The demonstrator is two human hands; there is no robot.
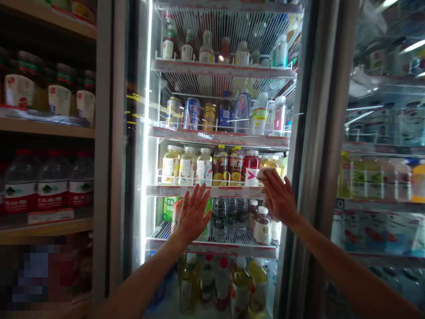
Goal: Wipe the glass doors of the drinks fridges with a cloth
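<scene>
An open drinks fridge stands in front of me, its wire shelves lined with bottles and cans. My left hand (192,213) is open, fingers spread upward, just below the white price rail (219,191) of the third shelf. My right hand (278,196) reaches to the right end of the same shelf; its fingers curve over a white bottle cap (261,173) there, and whether it grips the bottle is unclear. Juice and tea bottles (204,166) stand on that shelf. Dark water bottles (219,219) stand on the shelf below, between my hands.
The fridge door frame (307,133) rises right of my right hand. A second glass-fronted fridge (385,146) with drinks is beyond it. Wooden shelves (49,128) at the left hold jars and large water bottles (49,181). More bottles (219,283) fill the bottom shelf.
</scene>
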